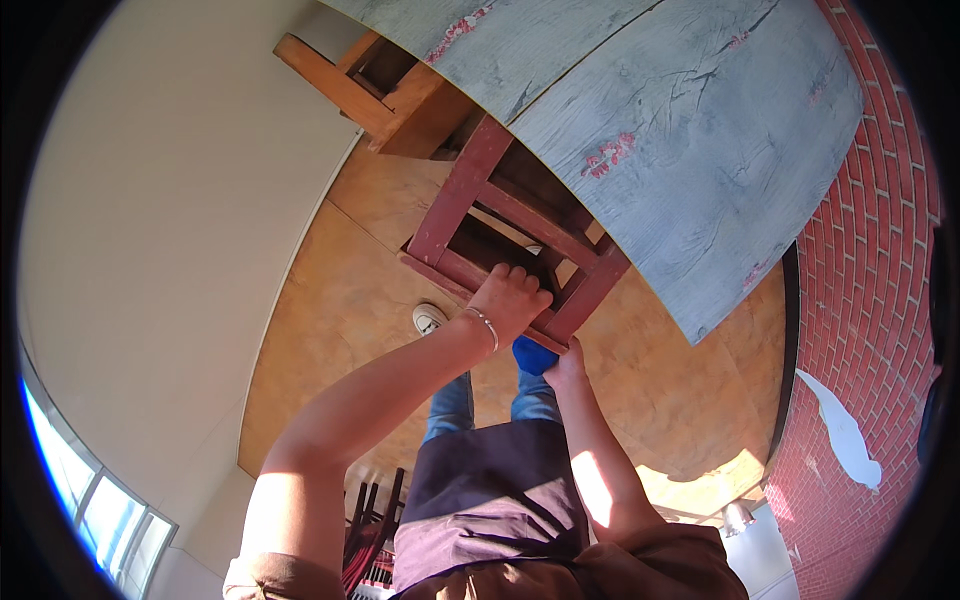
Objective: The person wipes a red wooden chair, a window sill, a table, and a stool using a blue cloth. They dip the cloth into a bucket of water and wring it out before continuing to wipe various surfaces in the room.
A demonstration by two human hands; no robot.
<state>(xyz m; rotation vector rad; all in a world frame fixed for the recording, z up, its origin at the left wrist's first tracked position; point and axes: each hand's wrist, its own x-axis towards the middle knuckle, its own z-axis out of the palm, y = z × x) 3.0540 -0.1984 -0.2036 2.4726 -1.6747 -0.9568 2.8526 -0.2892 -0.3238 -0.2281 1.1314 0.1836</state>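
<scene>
A dark red wooden chair or stool frame [459, 187] is before me, its far part hidden under the tabletop. My left hand [514, 300], with a bracelet at the wrist, is curled over the near rail, knuckles up. Lower and to the right, my right hand [568, 366] holds a blue cloth [534, 356] at the frame's near corner. The thumb shows by the corner; most of the fingers are hidden. Scuffs mark the red paint.
A blue-grey wood-patterned tabletop [675, 172] juts over the frame. An orange-brown wooden seat [420, 105] stands by the pale wall [165, 210]. On the right rises a red brick-pattern wall [862, 247]. My shoe [429, 318] rests on the brown floor [322, 352]; dark chairs [375, 525] stand behind me.
</scene>
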